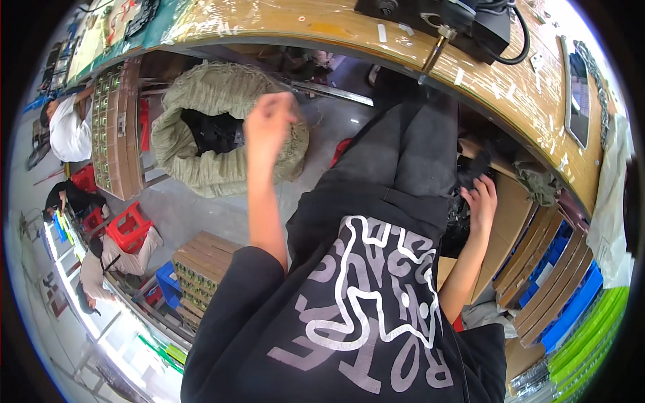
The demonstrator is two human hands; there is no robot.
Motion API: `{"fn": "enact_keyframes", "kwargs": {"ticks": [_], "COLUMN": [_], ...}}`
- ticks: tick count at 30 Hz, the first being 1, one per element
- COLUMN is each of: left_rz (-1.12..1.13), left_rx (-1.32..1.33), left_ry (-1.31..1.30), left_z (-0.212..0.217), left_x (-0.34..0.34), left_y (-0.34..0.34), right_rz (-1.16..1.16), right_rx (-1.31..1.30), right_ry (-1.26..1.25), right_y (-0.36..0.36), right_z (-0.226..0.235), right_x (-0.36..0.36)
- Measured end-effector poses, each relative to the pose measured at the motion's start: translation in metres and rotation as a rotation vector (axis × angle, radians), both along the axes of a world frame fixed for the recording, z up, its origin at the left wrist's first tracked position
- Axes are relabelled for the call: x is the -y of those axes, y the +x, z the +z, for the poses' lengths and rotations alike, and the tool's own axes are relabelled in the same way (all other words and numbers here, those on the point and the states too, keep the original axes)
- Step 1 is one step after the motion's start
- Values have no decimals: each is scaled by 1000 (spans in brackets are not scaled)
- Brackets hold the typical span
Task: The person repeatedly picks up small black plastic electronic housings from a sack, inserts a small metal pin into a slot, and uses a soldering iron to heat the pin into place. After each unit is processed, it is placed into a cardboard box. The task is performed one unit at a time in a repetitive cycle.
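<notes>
Left hand (271,124): curled, blurred, hold unclear; sack (211,84) with dark contents (216,131) just left. Right hand (481,201): loosely bent, hold unclear; black parts (458,220) just left. Advisable: light, unhurried pinch.

We see one wooden desk (322,28), which curves from ten o'clock to two o'clock. On it stands a black device (463,30) at one o'clock, with white scraps (381,32) scattered around, and a flat framed object (578,91) at two. On the grey floor (201,213), we find a woven sack (215,84) at ten o'clock.
</notes>
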State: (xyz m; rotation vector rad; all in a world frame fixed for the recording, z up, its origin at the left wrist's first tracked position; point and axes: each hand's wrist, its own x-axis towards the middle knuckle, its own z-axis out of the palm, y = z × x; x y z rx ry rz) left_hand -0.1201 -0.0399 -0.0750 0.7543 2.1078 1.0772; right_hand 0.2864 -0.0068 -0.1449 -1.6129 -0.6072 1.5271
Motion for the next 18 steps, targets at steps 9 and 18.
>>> {"fn": "enact_keyframes", "kwargs": {"ticks": [9,18], "left_rz": [129,270], "left_rx": [-706,-510], "left_ry": [-393,-759], "left_z": [-141,-156], "left_x": [109,63], "left_y": [-215,-208], "right_rz": [-562,-740], "right_rx": [46,582], "right_ry": [-344,671], "right_y": [171,76], "right_z": [-178,48], "right_x": [103,-17]}}
